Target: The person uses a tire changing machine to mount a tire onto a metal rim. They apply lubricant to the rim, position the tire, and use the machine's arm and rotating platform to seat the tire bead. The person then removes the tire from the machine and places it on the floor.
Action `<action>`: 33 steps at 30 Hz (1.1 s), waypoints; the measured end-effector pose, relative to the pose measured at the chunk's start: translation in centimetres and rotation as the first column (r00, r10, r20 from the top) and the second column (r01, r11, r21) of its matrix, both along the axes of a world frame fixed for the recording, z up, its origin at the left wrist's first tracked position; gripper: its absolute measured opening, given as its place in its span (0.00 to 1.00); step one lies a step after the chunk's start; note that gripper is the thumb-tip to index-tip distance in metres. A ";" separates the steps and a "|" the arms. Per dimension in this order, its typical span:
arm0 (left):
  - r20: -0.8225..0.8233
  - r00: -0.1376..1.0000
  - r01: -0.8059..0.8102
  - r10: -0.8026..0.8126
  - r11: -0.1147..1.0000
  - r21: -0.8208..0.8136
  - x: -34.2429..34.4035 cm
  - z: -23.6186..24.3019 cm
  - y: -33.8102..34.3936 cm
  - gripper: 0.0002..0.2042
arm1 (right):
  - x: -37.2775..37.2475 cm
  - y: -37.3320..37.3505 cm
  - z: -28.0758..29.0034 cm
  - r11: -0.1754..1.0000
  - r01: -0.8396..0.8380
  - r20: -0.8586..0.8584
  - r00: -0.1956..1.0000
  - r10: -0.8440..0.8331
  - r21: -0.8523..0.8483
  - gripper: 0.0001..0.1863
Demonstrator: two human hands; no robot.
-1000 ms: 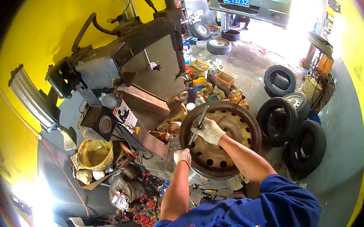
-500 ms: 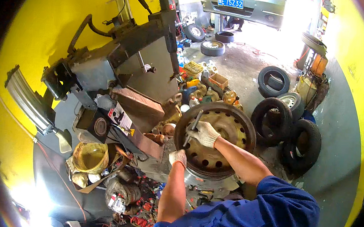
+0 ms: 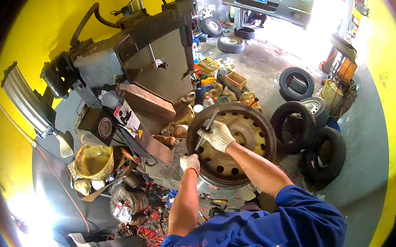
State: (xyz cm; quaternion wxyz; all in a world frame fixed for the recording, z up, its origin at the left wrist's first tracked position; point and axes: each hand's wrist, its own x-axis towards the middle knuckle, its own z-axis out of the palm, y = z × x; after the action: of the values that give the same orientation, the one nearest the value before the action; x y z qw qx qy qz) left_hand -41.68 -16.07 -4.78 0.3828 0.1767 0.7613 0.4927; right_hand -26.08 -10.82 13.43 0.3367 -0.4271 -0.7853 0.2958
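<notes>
A brown, rust-stained steel wheel rim (image 3: 250, 161) lies flat in front of me, with round holes in a ring around its centre. No tyre is on it. My right hand (image 3: 217, 136), in a whitish knit glove, is closed around a grey metal bar (image 3: 211, 119) above the rim's left part. The bar slants, its thin lower end pointing toward my left hand. My left hand (image 3: 189, 162), gloved the same way, is closed at the rim's near left edge. What its fingers grip is hidden.
A tyre-changing machine (image 3: 154, 33) with a dark arm stands at the left. Below it sits a dirty yellow bucket (image 3: 95, 162). Several jugs (image 3: 218, 90) crowd the floor beyond the rim. Loose tyres (image 3: 325, 153) lie at the right. A raised car (image 3: 270, 7) is at the back.
The view has shifted slightly, moving the scene a little left and up. Both hands stay at the rim's left side, and the bar remains in my right hand.
</notes>
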 end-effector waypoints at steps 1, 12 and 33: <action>-0.011 1.000 0.007 -0.007 1.000 -0.026 0.0 -0.3 0.1 0.16 | 0.0 0.2 -0.3 0.995 -0.088 -0.089 0.992 0.085 -0.036 0.14; -0.021 0.995 0.090 -0.098 0.970 -0.228 0.0 2.0 0.2 0.14 | 0.1 0.6 -2.2 0.995 -0.092 -0.128 0.987 0.097 0.047 0.12; 0.233 0.972 -0.004 -0.017 0.996 0.088 -0.8 -0.1 -0.4 0.15 | -0.7 0.5 0.8 0.995 -0.095 0.008 0.995 0.095 0.003 0.10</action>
State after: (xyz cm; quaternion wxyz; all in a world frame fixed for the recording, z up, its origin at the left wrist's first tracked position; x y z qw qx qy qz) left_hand -42.50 -16.43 -4.85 0.4633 0.1365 0.6880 0.5416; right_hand -26.82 -10.27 14.22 0.3198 -0.3896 -0.8067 0.3085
